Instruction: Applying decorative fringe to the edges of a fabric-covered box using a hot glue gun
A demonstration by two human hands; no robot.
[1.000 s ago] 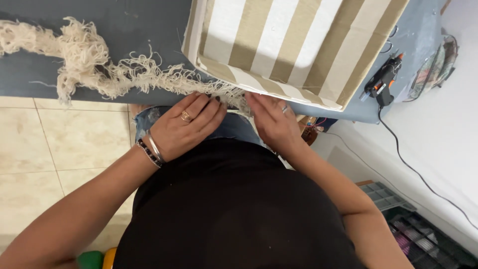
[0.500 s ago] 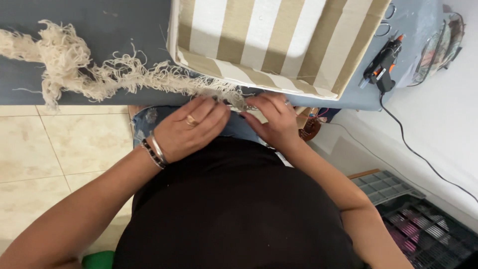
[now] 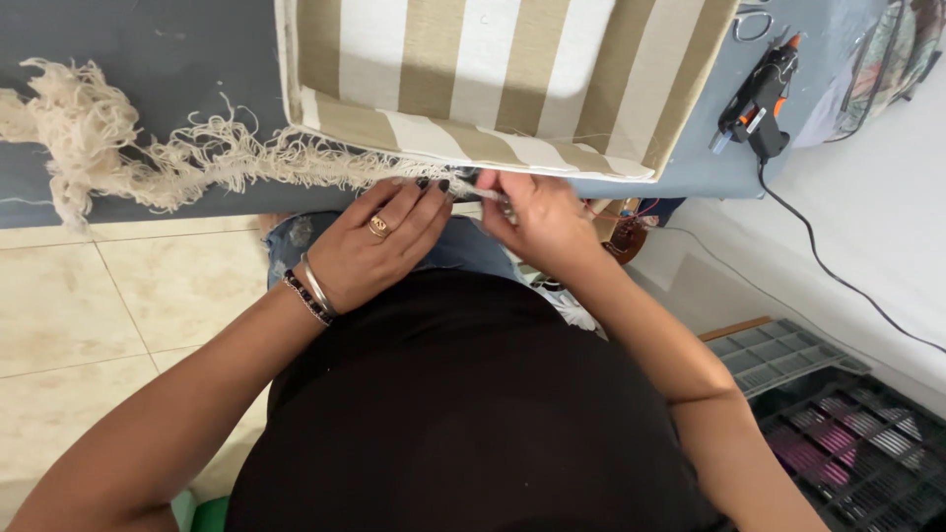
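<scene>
A box covered in beige and white striped fabric (image 3: 493, 79) lies on a blue-grey table (image 3: 148, 59). A long cream fringe trim (image 3: 197, 163) runs from a tangled heap at the left along the box's near edge. My left hand (image 3: 379, 246), with a ring and bracelets, presses its fingertips on the fringe at that edge. My right hand (image 3: 532, 217) pinches the end of the fringe just beside the left fingers, under the box's lower side.
A black and orange hot glue gun (image 3: 754, 99) lies on the table right of the box, its cable (image 3: 838, 276) trailing down right. Scissors handles (image 3: 754, 20) show at the top. Plastic crates (image 3: 838, 424) stand on the floor at the lower right. Beige tiles (image 3: 89, 315) lie left.
The view has shifted so the box and fringe sit further right. Both hands have closed in together on the fringe at the box's near edge.
</scene>
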